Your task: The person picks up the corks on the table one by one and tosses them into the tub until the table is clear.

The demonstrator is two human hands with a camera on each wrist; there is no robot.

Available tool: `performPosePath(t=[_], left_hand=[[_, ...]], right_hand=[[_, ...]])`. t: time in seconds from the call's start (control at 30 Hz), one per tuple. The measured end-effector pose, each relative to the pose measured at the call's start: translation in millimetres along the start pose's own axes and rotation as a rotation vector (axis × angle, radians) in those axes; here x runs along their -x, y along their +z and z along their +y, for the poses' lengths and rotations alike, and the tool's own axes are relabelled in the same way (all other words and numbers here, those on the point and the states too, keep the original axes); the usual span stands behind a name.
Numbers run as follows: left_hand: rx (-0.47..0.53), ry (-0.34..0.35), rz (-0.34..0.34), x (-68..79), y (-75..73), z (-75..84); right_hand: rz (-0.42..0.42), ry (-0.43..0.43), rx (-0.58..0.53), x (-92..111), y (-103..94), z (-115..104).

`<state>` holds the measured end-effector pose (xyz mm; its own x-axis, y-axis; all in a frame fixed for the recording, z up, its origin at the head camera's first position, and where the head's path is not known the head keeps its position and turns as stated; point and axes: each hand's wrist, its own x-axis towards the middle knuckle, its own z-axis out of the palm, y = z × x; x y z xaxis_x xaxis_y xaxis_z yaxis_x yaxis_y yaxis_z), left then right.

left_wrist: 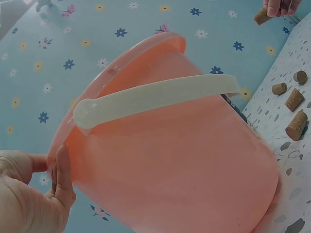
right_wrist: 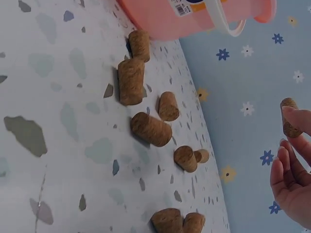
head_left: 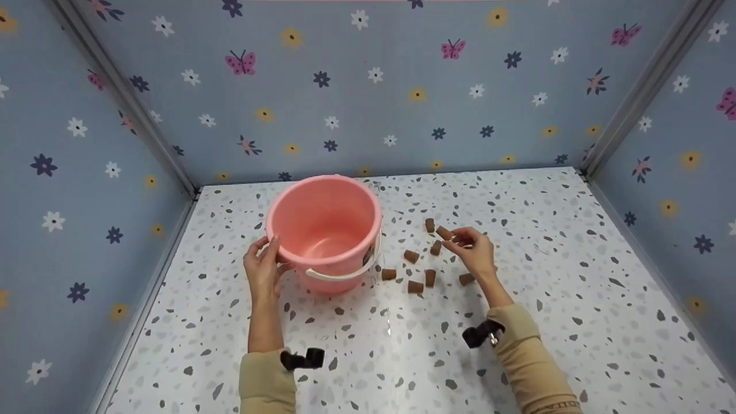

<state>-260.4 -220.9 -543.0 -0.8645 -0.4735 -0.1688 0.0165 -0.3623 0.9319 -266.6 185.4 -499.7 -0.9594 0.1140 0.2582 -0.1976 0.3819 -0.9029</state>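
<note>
A pink bucket (head_left: 322,207) with a white handle (head_left: 343,276) stands mouth up at the left of the table. My left hand (head_left: 263,267) holds its rim at the left side, with the thumb on one side and fingers on the other, as the left wrist view shows. To the right of the bucket, my right hand (head_left: 477,253) pinches a brown cork (right_wrist: 290,116) between thumb and fingers, raised above the table. Several loose corks (head_left: 430,278) lie scattered between the bucket and this hand. Another cork (head_left: 466,279) lies partly hidden beside the right wrist.
The white speckled tabletop (head_left: 356,356) is bounded by a blue flowered back wall (head_left: 356,103) and matching side panels (head_left: 86,201). A printed label (right_wrist: 182,7) is on the bucket's side. Both sleeves carry black wrist cameras (head_left: 303,359).
</note>
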Motion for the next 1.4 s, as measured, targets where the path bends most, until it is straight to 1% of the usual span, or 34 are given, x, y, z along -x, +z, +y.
performPosePath(t=[0.07,0.13,0.23,0.27,0.3,0.37,0.47,0.5,0.53,0.6,0.7,0.77,0.8,0.87,1.0,1.13,1.27,1.4], left_hand=[[-0.023,-0.009,0.009,-8.2,-3.1,-7.4],[-0.038,0.001,0.009,-19.7,-7.8,-19.0],[0.003,0.083,-0.004,-39.3,-15.9,-41.6],[0.049,0.082,-0.032,-23.6,-10.7,-27.3],[0.042,0.12,-0.03,-28.9,-12.6,-34.5],[0.054,0.153,-0.039,-33.5,-14.5,-39.9],[0.022,0.119,-0.035,-32.6,-14.6,-37.7],[-0.017,0.117,-0.007,-51.3,-21.4,-55.0],[-0.017,0.096,-0.007,-50.6,-21.3,-53.2],[-0.012,0.036,-0.009,-41.2,-18.0,-41.1],[-0.005,-0.004,-0.017,-33.3,-15.5,-32.1],[-0.018,0.005,-0.014,-33.8,-15.1,-34.0],[-0.028,0.014,-0.01,-36.7,-15.8,-37.6],[-0.04,0.058,0.003,-45.0,-18.2,-48.8],[-0.019,0.118,0.017,-55.1,-20.8,-60.0],[-0.002,0.15,0.02,-59.6,-21.5,-65.0],[0.021,0.163,0.01,-59.8,-21.4,-66.0],[0.015,0.17,0.004,-58.4,-21.5,-65.6]], right_hand=[[-0.017,-0.014,-0.013,-2,2.7,-7],[-0.035,-0.021,-0.027,-3,5.7,-15],[-0.057,-0.057,-0.058,-5,10.9,-25],[-0.063,-0.072,-0.075,-4,12.2,-33],[-0.071,-0.089,-0.091,-3,13.4,-41],[-0.09,-0.121,-0.12,-2,15.8,-56],[-0.125,-0.142,-0.134,2,19.0,-79],[-0.135,-0.148,-0.131,2,20.7,-83],[-0.142,-0.156,-0.125,2,22.7,-87],[-0.154,-0.172,-0.112,2,27.1,-94],[-0.166,-0.194,-0.096,1,34.9,-103],[-0.176,-0.209,-0.098,-1,41.0,-105],[-0.182,-0.214,-0.102,-3,44.6,-104],[-0.197,-0.227,-0.103,-7,52.0,-102],[-0.229,-0.225,-0.099,-15,66.8,-100],[-0.249,-0.22,-0.079,-18,77.5,-109],[-0.273,-0.239,-0.066,-20,87.1,-116],[-0.298,-0.252,-0.062,-23,96.2,-124]])
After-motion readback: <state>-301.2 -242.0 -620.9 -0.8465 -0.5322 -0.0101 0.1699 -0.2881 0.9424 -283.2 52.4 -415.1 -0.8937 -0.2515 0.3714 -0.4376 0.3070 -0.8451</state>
